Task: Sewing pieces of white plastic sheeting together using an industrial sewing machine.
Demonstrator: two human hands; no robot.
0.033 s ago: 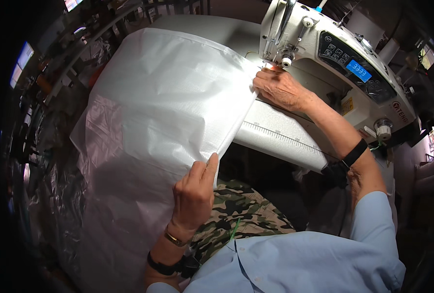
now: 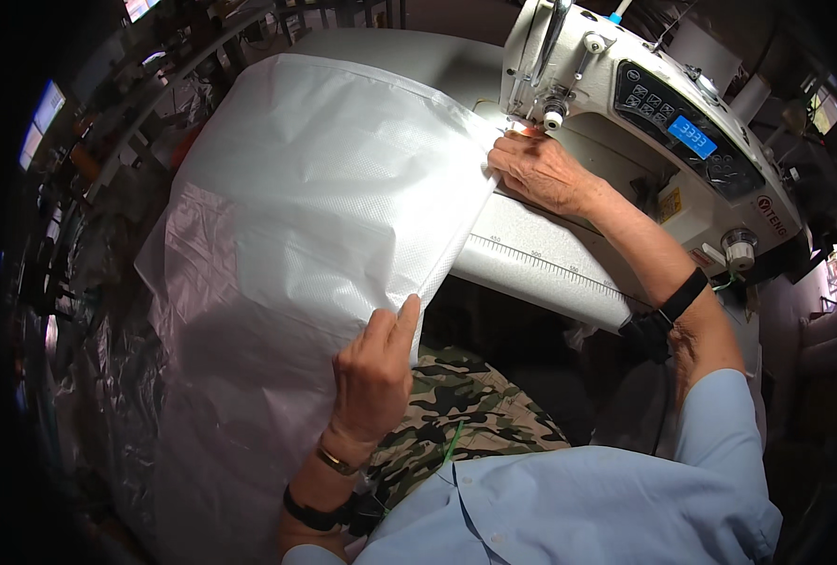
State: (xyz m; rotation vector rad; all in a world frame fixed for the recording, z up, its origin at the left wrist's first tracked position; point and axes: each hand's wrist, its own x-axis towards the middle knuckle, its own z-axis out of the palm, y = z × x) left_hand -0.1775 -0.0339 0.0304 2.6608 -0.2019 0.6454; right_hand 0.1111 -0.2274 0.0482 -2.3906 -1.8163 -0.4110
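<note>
Nothing has visibly moved since the earlier frame. The white woven sack (image 2: pixel 324 207) is pinched at its near edge by the left hand (image 2: pixel 373 377) and pressed flat beside the sewing machine (image 2: pixel 663 113) needle by the right hand (image 2: pixel 541 171). The folded edge is best kept taut and straight.

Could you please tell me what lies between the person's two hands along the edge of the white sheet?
In the head view, the folded edge of the white sheet runs straight from the left hand to the right hand, crossing the sewing machine's ruled table; nothing else lies there.
</note>
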